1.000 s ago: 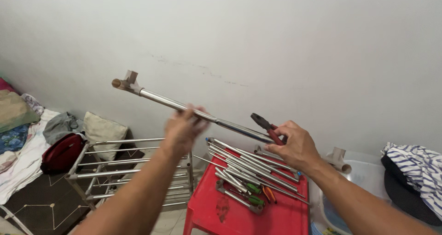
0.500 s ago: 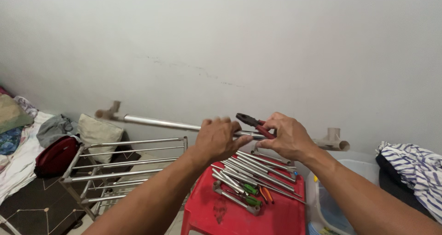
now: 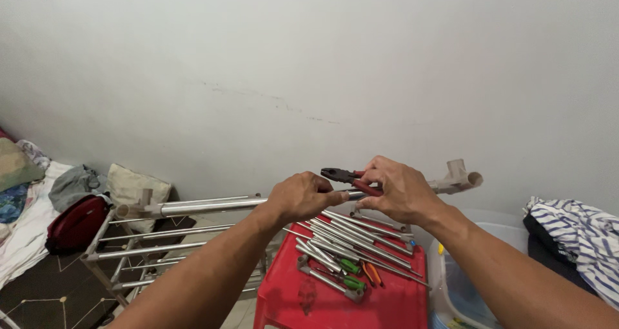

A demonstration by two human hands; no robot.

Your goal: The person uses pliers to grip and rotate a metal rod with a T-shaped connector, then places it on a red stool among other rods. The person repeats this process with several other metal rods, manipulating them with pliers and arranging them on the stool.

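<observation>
My left hand (image 3: pixel 302 196) grips a long metal tube (image 3: pixel 206 206) held level in front of me. A grey plastic joint (image 3: pixel 140 206) caps its left end and another grey joint (image 3: pixel 459 177) sits at the right end. My right hand (image 3: pixel 394 190) holds red-handled pliers (image 3: pixel 351 178) with the dark jaws pointing left, just above the tube, and also rests against the tube. Both hands are close together, over a red plastic stool (image 3: pixel 342 300).
Several loose metal tubes (image 3: pixel 361 235), green-handled and orange-handled tools (image 3: pixel 361 274) lie on the stool. A metal rack frame (image 3: pixel 138 255) stands at the left, with a red bag (image 3: pixel 77 224) and cushions behind. A clear bin (image 3: pixel 451 284) and striped cloth (image 3: pixel 580 239) lie right.
The tube has swung down from a tilt to level. My left hand slid along it toward my right hand, which holds the pliers.
</observation>
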